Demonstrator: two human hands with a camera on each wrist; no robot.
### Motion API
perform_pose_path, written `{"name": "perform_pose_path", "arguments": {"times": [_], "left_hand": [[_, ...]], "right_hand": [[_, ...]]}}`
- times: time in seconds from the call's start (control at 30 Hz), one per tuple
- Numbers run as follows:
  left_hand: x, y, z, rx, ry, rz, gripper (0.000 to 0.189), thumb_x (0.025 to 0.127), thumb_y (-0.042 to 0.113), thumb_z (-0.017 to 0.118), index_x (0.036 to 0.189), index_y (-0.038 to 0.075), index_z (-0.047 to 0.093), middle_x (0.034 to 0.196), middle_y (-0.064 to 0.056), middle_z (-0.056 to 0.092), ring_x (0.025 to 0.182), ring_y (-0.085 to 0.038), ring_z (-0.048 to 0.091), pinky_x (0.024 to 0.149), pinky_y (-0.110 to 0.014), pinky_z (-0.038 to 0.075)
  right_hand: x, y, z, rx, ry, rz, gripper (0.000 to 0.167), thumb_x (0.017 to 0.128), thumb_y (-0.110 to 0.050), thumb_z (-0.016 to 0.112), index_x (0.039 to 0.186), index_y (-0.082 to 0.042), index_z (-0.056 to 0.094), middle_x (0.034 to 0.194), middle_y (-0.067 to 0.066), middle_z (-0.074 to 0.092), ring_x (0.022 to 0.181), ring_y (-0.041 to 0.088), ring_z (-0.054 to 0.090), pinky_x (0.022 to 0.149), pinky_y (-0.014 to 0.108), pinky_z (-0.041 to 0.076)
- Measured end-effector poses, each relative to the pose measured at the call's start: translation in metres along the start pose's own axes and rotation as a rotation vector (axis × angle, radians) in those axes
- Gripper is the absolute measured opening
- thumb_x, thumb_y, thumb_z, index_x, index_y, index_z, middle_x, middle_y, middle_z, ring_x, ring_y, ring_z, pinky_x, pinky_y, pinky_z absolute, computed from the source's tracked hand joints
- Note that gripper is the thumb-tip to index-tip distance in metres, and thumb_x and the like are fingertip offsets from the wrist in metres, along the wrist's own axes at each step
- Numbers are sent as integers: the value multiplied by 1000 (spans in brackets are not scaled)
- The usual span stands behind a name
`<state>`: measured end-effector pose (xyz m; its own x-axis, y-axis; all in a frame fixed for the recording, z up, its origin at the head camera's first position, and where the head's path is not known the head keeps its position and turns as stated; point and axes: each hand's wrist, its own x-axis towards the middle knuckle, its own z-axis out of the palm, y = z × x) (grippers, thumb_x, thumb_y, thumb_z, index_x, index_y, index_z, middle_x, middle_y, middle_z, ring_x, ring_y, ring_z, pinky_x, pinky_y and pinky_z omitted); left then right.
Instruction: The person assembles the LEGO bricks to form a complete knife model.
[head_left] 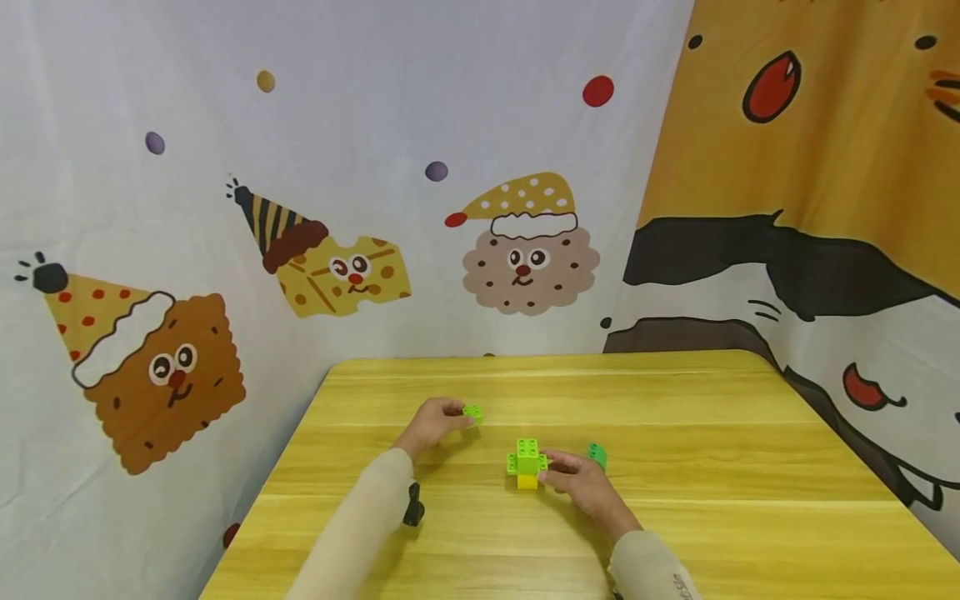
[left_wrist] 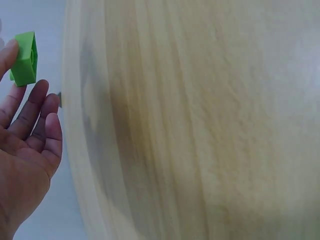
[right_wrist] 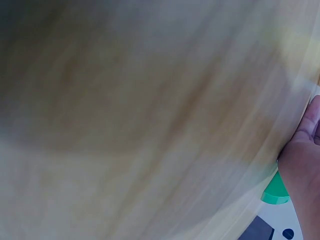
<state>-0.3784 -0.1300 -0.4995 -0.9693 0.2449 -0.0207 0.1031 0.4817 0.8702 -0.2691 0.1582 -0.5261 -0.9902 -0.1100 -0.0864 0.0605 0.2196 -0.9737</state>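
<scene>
My left hand (head_left: 437, 423) pinches a small lime-green toy brick (head_left: 472, 413) between thumb and fingertips, above the table left of centre. In the left wrist view this brick (left_wrist: 26, 59) shows its hollow underside, and the other fingers spread loosely below it. Nearer me stands a small build of toy bricks (head_left: 527, 458), lime green on top with a stud brick out to each side and yellow at the bottom. My right hand (head_left: 588, 492) grips its right side brick with thumb and fingers. In the right wrist view the fingertips are out of frame.
A darker green toy brick (head_left: 597, 454) with a rounded side lies just beyond my right hand. Everything is on a wood-grain table (head_left: 675, 400), and a cartoon-printed cloth (head_left: 420, 108) hangs behind its far edge. A black strap piece (head_left: 413, 505) sits at my left wrist.
</scene>
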Motion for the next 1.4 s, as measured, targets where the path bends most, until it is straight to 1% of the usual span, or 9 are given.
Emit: {"name": "perform_pose_path", "arguments": {"times": [0.1, 0.4, 0.57, 0.77, 0.9, 1.0, 1.23, 1.4], "left_hand": [[-1, 4, 0, -13, -4, -4, 33, 90, 33, 75, 115, 11, 70, 107, -3, 67, 100, -21, 61, 86, -43, 51], [-6, 14, 0, -35, -18, 3, 43, 89, 36, 76, 121, 10, 68, 110, -2, 66, 104, -20, 61, 89, -42, 51], [-10, 19, 0, -40, -22, 15, 43, 89, 35, 76, 122, 9, 67, 108, -1, 66, 103, -19, 60, 88, -41, 51], [-15, 25, 0, -39, -29, 40, 42, 90, 37, 75, 123, 11, 68, 110, -1, 66, 104, -20, 59, 90, -42, 50], [-17, 30, 1, -32, -35, 77, 43, 89, 38, 75, 122, 11, 68, 111, -2, 65, 106, -21, 59, 91, -44, 49], [-17, 33, 3, -28, -44, 99, 43, 89, 37, 76, 121, 10, 69, 110, -3, 66, 106, -23, 59, 90, -44, 50], [-20, 39, 8, -26, -45, 117, 40, 89, 37, 76, 120, 13, 70, 108, 0, 66, 103, -21, 58, 87, -42, 50], [-24, 45, 14, -51, -53, 146, 42, 88, 39, 76, 120, 13, 70, 107, 0, 65, 101, -22, 58, 84, -40, 51]], "right_hand": [[1, 0, 0, 5, 2, -4, 48, 89, -23, 77, 132, -5, 64, 114, 9, 66, 102, 22, 61, 84, 40, 52], [3, 3, 0, -6, 12, -1, 49, 88, -25, 77, 132, -6, 64, 113, 9, 66, 100, 22, 61, 82, 38, 52], [3, 4, 1, -4, 11, -6, 48, 88, -24, 77, 131, -6, 65, 113, 9, 66, 99, 22, 61, 82, 38, 52], [3, 4, 1, -4, 22, 1, 47, 89, -23, 77, 131, -7, 65, 113, 9, 66, 99, 21, 61, 81, 37, 52], [2, 3, 0, -8, 20, 0, 48, 89, -23, 76, 132, -6, 64, 114, 11, 66, 100, 22, 61, 82, 37, 52], [3, 4, 0, -10, 20, 1, 49, 89, -23, 77, 132, -5, 64, 115, 11, 66, 101, 22, 61, 82, 38, 53], [2, 3, 0, -10, 12, 3, 49, 88, -24, 77, 132, -6, 64, 116, 10, 65, 102, 23, 61, 83, 40, 53], [2, 3, 0, -4, 11, 0, 49, 89, -23, 77, 132, -6, 64, 116, 10, 66, 102, 22, 61, 83, 39, 53]]}}
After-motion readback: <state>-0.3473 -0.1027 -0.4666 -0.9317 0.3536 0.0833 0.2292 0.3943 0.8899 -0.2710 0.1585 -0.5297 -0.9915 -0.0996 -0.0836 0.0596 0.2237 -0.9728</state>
